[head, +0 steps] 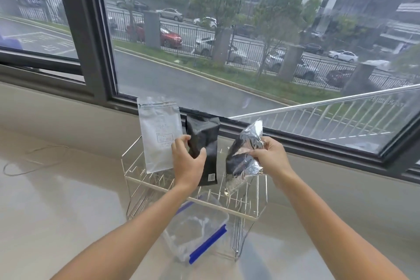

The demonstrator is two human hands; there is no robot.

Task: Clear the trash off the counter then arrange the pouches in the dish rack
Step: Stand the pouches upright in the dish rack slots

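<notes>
A wire dish rack [254, 216] stands on the pale counter by the window. A white pouch [159, 136] stands upright in its far left slots. Beside it stands a black pouch [205, 136], and my left hand [187, 161] grips its left edge. My right hand [271, 154] holds a crinkled silver foil pouch [243, 157] tilted over the rack's right side, its lower tip among the tines. A clear zip bag with a blue seal [197, 232] leans against the rack's near side.
A thin cord [34, 161] loops on the counter at the left. The window sill and dark window frame [341, 143] run right behind the rack. Pale counter [68, 211] stretches left and in front of the rack.
</notes>
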